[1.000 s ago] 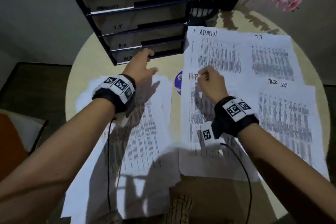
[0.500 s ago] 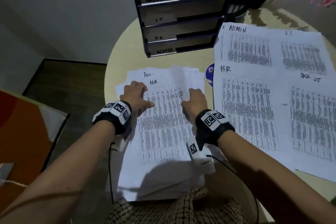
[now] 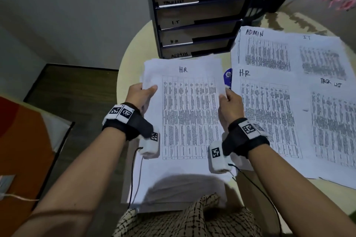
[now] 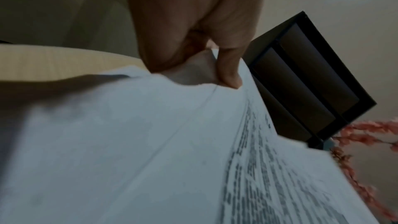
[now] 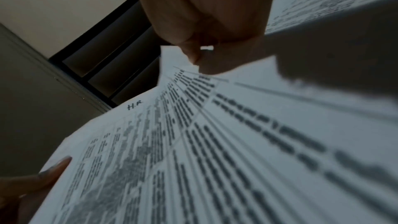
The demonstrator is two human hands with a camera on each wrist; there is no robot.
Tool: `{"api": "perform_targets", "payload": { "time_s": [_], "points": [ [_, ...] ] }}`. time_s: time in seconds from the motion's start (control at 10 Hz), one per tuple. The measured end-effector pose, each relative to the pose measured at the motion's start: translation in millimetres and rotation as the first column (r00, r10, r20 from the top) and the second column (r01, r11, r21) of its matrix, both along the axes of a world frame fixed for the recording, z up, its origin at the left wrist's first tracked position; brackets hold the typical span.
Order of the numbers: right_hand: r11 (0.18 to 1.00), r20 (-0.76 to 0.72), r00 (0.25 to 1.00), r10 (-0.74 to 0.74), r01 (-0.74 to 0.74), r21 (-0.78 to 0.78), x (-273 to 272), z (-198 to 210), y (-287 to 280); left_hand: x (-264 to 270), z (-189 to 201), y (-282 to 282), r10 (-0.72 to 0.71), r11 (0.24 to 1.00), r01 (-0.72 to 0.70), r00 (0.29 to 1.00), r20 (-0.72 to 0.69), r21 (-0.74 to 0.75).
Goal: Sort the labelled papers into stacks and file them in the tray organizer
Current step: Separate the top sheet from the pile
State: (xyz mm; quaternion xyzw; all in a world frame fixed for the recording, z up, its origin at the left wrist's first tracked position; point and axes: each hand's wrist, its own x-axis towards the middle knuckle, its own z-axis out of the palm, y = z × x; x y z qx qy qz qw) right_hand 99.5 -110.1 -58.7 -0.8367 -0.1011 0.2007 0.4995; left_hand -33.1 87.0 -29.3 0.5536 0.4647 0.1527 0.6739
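Between left hand [image 3: 141, 96] and right hand [image 3: 231, 106], both gripping: H.R sheet [image 3: 189, 113].

White papers [image 3: 190, 117] — black print; navy organizer [image 3: 194, 15]

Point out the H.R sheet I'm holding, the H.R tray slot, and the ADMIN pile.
H.R sheet [image 3: 190, 117], head view, middle of its printed table.
H.R tray slot [image 3: 174, 41], head view, on its handwritten label.
ADMIN pile [image 3: 254, 33], head view, on the written heading.
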Motion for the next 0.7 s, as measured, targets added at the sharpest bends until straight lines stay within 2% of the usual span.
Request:
{"api": "perform_targets", "payload": {
  "time_s": [0.1, 0.2, 0.3, 0.4, 0.5, 0.6, 0.7],
  "points": [
    [0.991, -0.013, 0.995, -0.101, 0.101, 0.088, -4, -1, 3, 1, -13, -1, -0.027, 0.999, 0.029, 0.997, -0.066, 0.032],
    [0.986, 0.023, 0.987, -0.161, 0.16, 0.035, -1, -2, 5, -1, -13, -4, -0.047, 0.999, 0.048, 0.994, -0.099, 0.007],
    [0.973, -0.032, 0.973, -0.229, 0.229, 0.0, 6, -7, -4, -4, -13, -3, -0.024, 1.0, 0.026, 0.979, -0.202, 0.005],
    [0.942, -0.085, 0.943, -0.321, 0.327, 0.07, 16, -4, -17, -7, -18, 2, 0.0, 0.999, 0.013, 0.969, -0.247, 0.05],
    [0.942, -0.169, 0.94, -0.297, 0.317, 0.108, 17, 3, -26, -9, -23, 5, 0.044, 0.994, -0.015, 0.96, -0.277, 0.107],
    [0.852, -0.287, 0.893, -0.348, 0.428, 0.3, 17, 2, -20, -9, -22, 1, 0.134, 0.957, -0.049, 0.948, -0.289, 0.285],
    [0.789, -0.302, 0.933, 0.197, -0.334, -0.516, 1, 20, -12, -5, -15, -3, 0.169, 0.903, -0.062, 0.961, -0.22, 0.425]
  ]
}}
